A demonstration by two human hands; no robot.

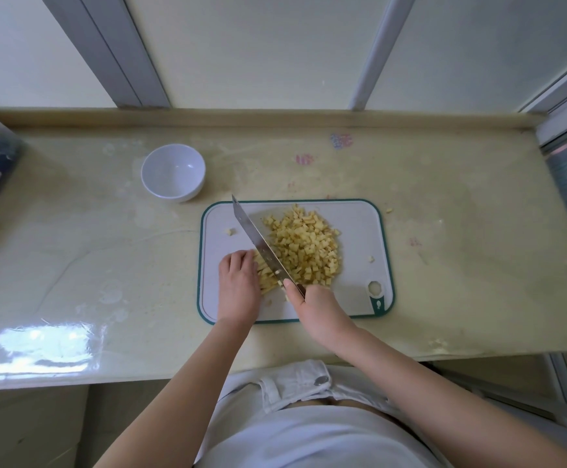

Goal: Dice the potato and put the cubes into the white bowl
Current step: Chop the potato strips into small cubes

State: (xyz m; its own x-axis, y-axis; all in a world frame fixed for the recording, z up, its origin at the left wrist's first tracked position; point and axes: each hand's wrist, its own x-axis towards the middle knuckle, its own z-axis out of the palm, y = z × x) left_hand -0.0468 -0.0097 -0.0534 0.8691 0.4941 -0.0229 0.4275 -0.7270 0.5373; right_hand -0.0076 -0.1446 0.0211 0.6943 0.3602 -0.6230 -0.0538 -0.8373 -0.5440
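"On the cutting board [353, 228], what can you make out from where you sit?"

"From my feed, most of the dicing looks done; a broad pile of potato cubes [305, 248] lies in the middle of the board, on the three o'clock side of the blade; a short bundle of uncut potato strips [264, 276] lies on its nine o'clock side."

"And the hands?"

"The right hand [321, 309] is wrapped round the handle of the kitchen knife [258, 241], with one finger stretched forward onto the heel of the blade; the blade runs from five o'clock up to eleven o'clock, edge down at the strips; the left hand [238, 282] has its fingers curled down over the strips, pinning them to the board, knuckles just beside the blade."

"Anything in the bowl?"

"Nothing that I can see; the white bowl [173, 172] stands on the counter [73, 248] at ten o'clock from the board, apart from it, and its inside shows bare white; so I judge the cutting nearly finished and the transfer not yet begun; a few cuts through the strips are left, then the whole pile has to go across."

"Any strays?"

"One stray cube [230, 232] sits alone toward the board's nine o'clock side; small potato bits [389, 209] lie off the board on the counter at two o'clock, and more near the counter's front edge at five o'clock; I'd want those gathered too."
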